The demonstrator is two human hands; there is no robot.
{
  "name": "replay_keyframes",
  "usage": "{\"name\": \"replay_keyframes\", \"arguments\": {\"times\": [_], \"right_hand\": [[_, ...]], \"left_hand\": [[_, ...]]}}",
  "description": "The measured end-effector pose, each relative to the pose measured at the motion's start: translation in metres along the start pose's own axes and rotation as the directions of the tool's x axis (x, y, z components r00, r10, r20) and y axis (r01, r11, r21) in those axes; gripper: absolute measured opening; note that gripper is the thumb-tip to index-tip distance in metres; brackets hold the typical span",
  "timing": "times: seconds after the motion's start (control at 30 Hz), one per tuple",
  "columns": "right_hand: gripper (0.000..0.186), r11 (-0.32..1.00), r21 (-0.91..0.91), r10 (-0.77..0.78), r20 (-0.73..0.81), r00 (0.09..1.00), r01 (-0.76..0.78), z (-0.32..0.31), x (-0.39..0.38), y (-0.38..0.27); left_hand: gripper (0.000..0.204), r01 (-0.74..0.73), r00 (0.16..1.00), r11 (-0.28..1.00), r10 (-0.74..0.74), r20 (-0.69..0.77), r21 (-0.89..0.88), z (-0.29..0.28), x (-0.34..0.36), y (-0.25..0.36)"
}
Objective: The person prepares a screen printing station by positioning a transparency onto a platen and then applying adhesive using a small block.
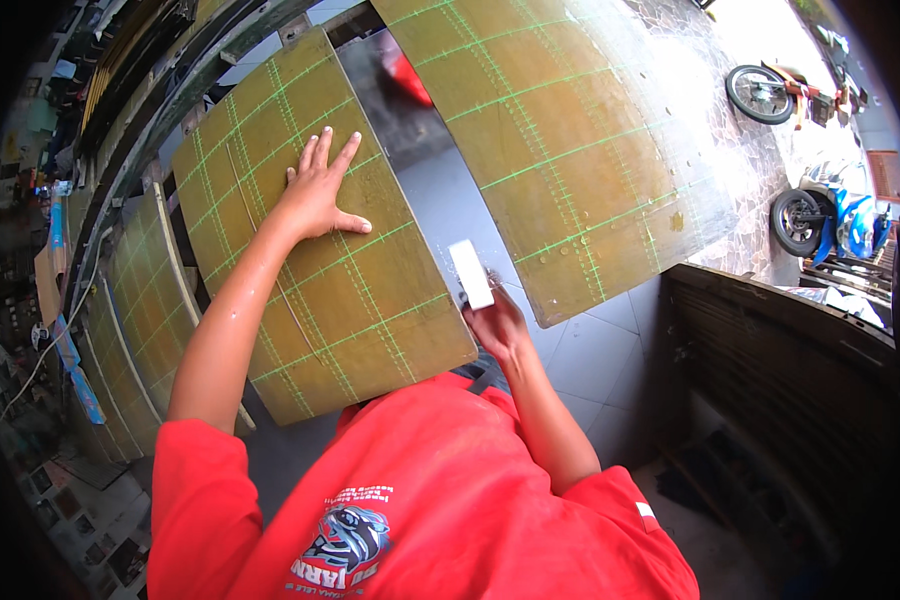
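Rn L hand [320, 198] lies flat on the L olive board [340, 300], fingers spread wide w/ nothing held; R hand [500, 325] has fingers closed on a white block [470, 274], just beside that board's edge, btwn it & the R olive board [560, 150].

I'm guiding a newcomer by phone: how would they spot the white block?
Start at the large olive panel under the left hand. Beside its right edge, the right hand holds the white block. It is small and plain, unlike the green-gridded panel.
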State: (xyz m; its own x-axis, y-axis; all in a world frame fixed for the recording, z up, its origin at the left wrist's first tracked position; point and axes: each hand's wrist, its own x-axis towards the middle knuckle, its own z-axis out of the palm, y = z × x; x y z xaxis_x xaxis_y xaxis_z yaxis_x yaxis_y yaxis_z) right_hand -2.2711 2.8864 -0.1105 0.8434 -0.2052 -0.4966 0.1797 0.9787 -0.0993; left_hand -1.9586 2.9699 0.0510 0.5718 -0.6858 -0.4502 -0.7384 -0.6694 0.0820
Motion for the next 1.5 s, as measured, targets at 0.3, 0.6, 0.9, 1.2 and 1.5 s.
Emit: {"name": "replay_keyframes", "arguments": {"times": [0.3, 0.6, 0.9, 1.2, 1.5], "right_hand": [[0.060, 0.979, -0.198, -0.139, -0.457, 0.879, 0.051, 0.005, -0.223, -0.045], [0.056, -0.468, -0.871, -0.629, 0.445, 0.638, 0.146, 0.142, -0.094, -0.073], [0.046, -0.819, -0.556, -0.367, 0.699, 0.614, 0.144, 0.179, 0.036, -0.068], [0.045, -0.844, -0.493, -0.201, 0.655, 0.729, 0.211, 0.157, -0.032, -0.077], [0.043, -0.886, -0.387, -0.166, 0.778, 0.607, 0.254, 0.197, 0.077, -0.084]], "left_hand": [[0.134, 0.002, 1.000, 1.000, -0.002, -0.014, -0.019, 0.005, -0.002, -0.005], [0.133, -0.033, 0.998, 0.999, 0.032, -0.050, -0.006, 0.006, 0.000, -0.007], [0.132, -0.033, 0.999, 0.999, 0.033, -0.043, -0.002, 0.004, -0.001, -0.004], [0.133, 0.008, 1.000, 1.000, -0.008, -0.006, -0.012, 0.001, -0.002, -0.005], [0.136, -0.023, 1.000, 0.999, 0.023, -0.001, -0.043, -0.002, 0.000, -0.005]]}}
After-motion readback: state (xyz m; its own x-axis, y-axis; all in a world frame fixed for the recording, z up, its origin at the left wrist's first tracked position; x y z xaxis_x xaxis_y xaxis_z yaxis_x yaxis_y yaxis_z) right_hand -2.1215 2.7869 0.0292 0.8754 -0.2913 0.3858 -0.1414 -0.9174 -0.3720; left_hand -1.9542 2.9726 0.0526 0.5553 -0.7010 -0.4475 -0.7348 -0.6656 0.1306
